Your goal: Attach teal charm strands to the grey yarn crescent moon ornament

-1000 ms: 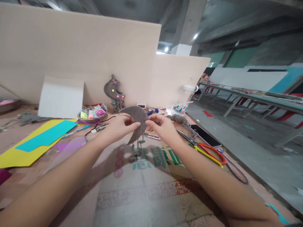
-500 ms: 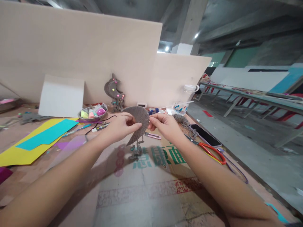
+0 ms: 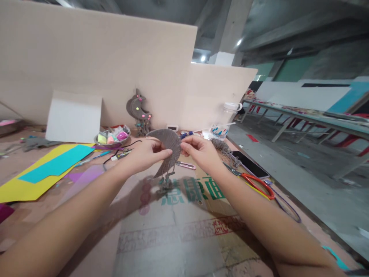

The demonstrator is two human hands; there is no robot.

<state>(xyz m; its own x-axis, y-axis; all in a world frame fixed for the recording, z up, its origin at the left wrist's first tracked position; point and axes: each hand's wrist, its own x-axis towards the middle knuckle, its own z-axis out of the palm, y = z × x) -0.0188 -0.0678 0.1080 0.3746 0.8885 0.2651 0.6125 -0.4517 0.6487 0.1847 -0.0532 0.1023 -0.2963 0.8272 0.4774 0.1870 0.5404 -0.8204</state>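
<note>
A grey yarn-covered crescent moon [image 3: 172,143] is held upright above the table, gripped at its left side between the thumb and fingers of my left hand [image 3: 148,153]. Short grey strands with small teal pieces [image 3: 165,181] dangle from its lower end, somewhat blurred. At the crescent's right edge, my right hand [image 3: 200,152] has thumb and forefinger pinched together; what lies between those fingertips is too small to make out. Behind, a similar crescent ornament [image 3: 138,109] with pink and yellow balls leans against the pale board.
Orange-handled scissors [image 3: 258,184], a phone [image 3: 250,164] and a grey yarn bundle [image 3: 221,148] lie right. A pink cutter [image 3: 186,165] rests behind the crescent. Left are a bowl of coloured clay [image 3: 111,144] and yellow sheet [image 3: 17,188]. A lidded bottle [image 3: 229,113] stands at back right.
The dangling strands under the crescent have swung slightly and risen a little. Both hands stay nearly in place, the right one still pinching at the crescent's edge.
</note>
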